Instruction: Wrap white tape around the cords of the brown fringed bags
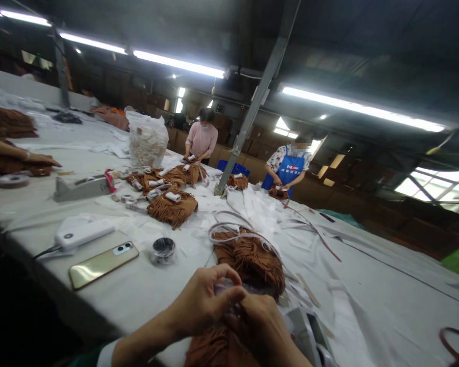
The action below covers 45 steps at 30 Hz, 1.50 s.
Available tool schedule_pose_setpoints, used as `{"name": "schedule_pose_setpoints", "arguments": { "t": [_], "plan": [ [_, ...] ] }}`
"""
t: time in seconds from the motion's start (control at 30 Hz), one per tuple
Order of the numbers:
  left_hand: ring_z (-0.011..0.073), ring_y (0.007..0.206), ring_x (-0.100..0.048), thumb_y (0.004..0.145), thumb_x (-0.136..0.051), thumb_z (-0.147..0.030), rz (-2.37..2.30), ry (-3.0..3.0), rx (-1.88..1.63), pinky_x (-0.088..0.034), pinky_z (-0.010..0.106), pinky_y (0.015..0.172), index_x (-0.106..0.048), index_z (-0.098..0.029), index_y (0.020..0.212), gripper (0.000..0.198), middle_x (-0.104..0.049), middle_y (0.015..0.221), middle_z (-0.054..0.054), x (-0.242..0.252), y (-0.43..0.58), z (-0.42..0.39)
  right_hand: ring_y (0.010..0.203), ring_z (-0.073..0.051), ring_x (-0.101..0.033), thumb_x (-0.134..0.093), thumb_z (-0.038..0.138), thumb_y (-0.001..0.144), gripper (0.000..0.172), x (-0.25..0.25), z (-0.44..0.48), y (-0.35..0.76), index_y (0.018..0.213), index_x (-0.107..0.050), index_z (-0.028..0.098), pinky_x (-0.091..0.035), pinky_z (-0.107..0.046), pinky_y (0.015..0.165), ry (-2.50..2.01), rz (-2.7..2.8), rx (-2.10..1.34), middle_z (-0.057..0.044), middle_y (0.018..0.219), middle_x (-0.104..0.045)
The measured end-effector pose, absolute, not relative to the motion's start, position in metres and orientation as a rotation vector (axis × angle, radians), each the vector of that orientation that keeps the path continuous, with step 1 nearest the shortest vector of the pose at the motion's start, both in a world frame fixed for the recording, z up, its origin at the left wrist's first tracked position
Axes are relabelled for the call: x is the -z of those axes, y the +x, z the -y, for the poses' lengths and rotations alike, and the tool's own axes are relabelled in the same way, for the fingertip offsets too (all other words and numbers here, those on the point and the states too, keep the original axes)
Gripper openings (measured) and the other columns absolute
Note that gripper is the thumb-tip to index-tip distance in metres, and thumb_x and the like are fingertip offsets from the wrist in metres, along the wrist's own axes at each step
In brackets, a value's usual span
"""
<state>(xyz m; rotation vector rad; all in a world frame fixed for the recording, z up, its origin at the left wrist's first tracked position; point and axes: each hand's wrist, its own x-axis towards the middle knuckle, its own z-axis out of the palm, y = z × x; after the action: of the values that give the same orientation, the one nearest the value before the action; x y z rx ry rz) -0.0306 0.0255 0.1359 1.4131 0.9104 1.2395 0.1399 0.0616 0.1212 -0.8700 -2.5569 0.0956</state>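
Close together near the front table edge, my left hand [208, 295] and my right hand [262, 321] both pinch a small pale, see-through piece between curled fingers; its kind cannot be made out. Directly below them lies a brown fringed suede piece [210, 349], partly covered by my right hand and forearm. Just beyond my fingers sits another brown fringed pile [252, 255], with pale looped straps [229, 235] on top. A grey tape dispenser [309, 334] stands beside my right wrist, cut off by the lower frame edge.
A gold phone [103, 265], a white corded device [86, 232] and a black roll [163, 250] lie to the left. Behind them are another tape dispenser [84, 187] and several fringed pieces [172, 209]. A metal post [248, 117] rises mid-table; co-workers stand beyond and at left.
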Motion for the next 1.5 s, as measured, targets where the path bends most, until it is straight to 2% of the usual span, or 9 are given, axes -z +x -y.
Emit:
{"name": "schedule_pose_setpoints", "arguments": {
  "t": [0.17,0.4,0.5,0.63,0.8,0.97,1.13,1.33,1.5],
  "plan": [
    [0.0052,0.039,-0.029,0.080,-0.060,-0.053,-0.701,0.797,-1.680,-0.024,0.015,0.039,-0.040,-0.022,0.076,0.037,-0.034,0.049,-0.010,-0.117,-0.007,-0.025,0.055,-0.011,-0.049,-0.045,0.064,0.083,0.052,-0.140,-0.050,0.136,0.077,-0.060,0.015,-0.035,-0.020,0.050,-0.916,2.349,-0.777,0.000,0.063,-0.057],
    [0.0085,0.048,-0.037,0.073,-0.069,-0.046,-0.899,1.427,-1.268,-0.027,0.017,0.044,-0.051,-0.018,0.110,0.050,-0.045,0.055,-0.008,-0.112,-0.018,-0.033,0.047,-0.013,-0.049,-0.046,0.048,0.087,0.034,-0.102,-0.058,0.156,0.071,-0.057,0.019,-0.025,-0.022,0.045,-1.050,2.474,-0.262,0.000,0.054,-0.055],
    [0.0075,0.044,-0.035,0.076,-0.067,-0.041,-0.922,1.519,-1.143,-0.023,0.018,0.041,-0.057,-0.017,0.097,0.034,-0.044,0.051,-0.008,-0.129,-0.022,-0.036,0.050,-0.013,-0.050,-0.052,0.044,0.084,0.027,-0.119,-0.060,0.155,0.072,-0.058,0.020,-0.028,-0.021,0.047,-0.965,2.465,-0.410,0.001,0.059,-0.058],
    [0.0050,0.040,-0.027,0.083,-0.057,-0.050,-0.760,1.183,-1.394,-0.020,0.017,0.039,-0.045,-0.019,0.085,0.033,-0.037,0.050,-0.010,-0.131,-0.013,-0.041,0.058,-0.010,-0.045,-0.067,0.037,0.073,0.023,-0.139,-0.061,0.148,0.079,-0.057,0.017,-0.032,-0.019,0.051,-1.034,2.348,-0.788,0.003,0.067,-0.056],
    [0.0042,0.040,-0.029,0.084,-0.058,-0.048,-0.655,0.895,-1.516,-0.024,0.015,0.039,-0.037,-0.021,0.077,0.035,-0.038,0.049,-0.010,-0.108,0.002,-0.040,0.057,-0.009,-0.041,-0.054,0.039,0.083,0.025,-0.115,-0.062,0.152,0.073,-0.050,0.016,-0.030,-0.019,0.052,-1.028,2.281,-0.819,0.004,0.062,-0.048],
    [0.0042,0.039,-0.029,0.081,-0.062,-0.049,-0.666,0.789,-1.544,-0.025,0.014,0.038,-0.038,-0.021,0.076,0.037,-0.038,0.048,-0.011,-0.107,0.002,-0.042,0.056,-0.012,-0.047,-0.057,0.062,0.077,0.045,-0.109,-0.069,0.164,0.073,-0.054,0.017,-0.029,-0.020,0.050,-1.042,2.387,-0.745,0.002,0.063,-0.054],
    [0.0064,0.042,-0.035,0.074,-0.065,-0.058,-0.747,0.550,-1.670,-0.031,0.015,0.039,-0.039,-0.022,0.078,0.045,-0.039,0.050,-0.010,-0.127,0.004,-0.043,0.054,-0.016,-0.055,-0.032,0.083,0.074,0.072,-0.120,-0.069,0.156,0.079,-0.060,0.017,-0.033,-0.023,0.050,-0.992,2.384,-0.611,-0.002,0.062,-0.059],
    [0.0074,0.044,-0.034,0.079,-0.048,-0.068,-0.826,0.742,-1.780,-0.029,0.017,0.042,-0.040,-0.022,0.082,0.047,-0.038,0.053,-0.009,-0.117,0.007,-0.050,0.052,-0.013,-0.058,-0.030,0.057,0.092,0.049,-0.099,-0.065,0.148,0.083,-0.058,0.018,-0.037,-0.019,0.048,-1.054,2.155,-0.380,-0.001,0.061,-0.061],
    [0.0126,0.049,-0.044,0.070,-0.063,-0.060,-0.932,1.669,-1.073,-0.029,0.021,0.047,-0.051,-0.019,0.108,0.058,-0.053,0.058,-0.005,-0.116,-0.021,-0.061,0.043,-0.014,-0.056,-0.039,0.044,0.093,0.035,-0.086,-0.067,0.157,0.075,-0.056,0.020,-0.029,-0.024,0.041,-0.913,2.408,0.261,0.000,0.052,-0.059]
  ]
}}
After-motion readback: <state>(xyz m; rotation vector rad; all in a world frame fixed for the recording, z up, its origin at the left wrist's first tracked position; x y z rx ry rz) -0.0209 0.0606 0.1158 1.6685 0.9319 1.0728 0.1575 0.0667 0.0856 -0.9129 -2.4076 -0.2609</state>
